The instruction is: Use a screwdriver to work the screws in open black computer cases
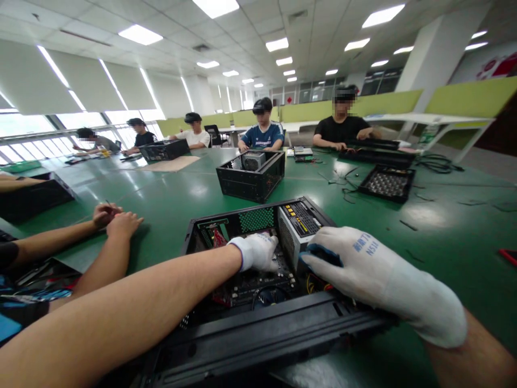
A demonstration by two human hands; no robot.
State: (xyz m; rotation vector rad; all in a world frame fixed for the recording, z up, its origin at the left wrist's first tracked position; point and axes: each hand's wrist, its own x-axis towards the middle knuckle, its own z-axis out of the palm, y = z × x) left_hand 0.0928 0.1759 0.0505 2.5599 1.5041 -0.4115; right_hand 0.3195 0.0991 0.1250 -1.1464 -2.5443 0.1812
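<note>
The left grip is inside the computer case, over the motherboard; its closing I cannot tell. The right grip, thumb and fingers apart, is at the power supply, between the 2 grips.

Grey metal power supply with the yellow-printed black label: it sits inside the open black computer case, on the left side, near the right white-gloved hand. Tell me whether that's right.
Wrong side: the head view shows the grey metal power supply on the right side of the open black computer case. It does sit inside, near the right white-gloved hand.
</note>
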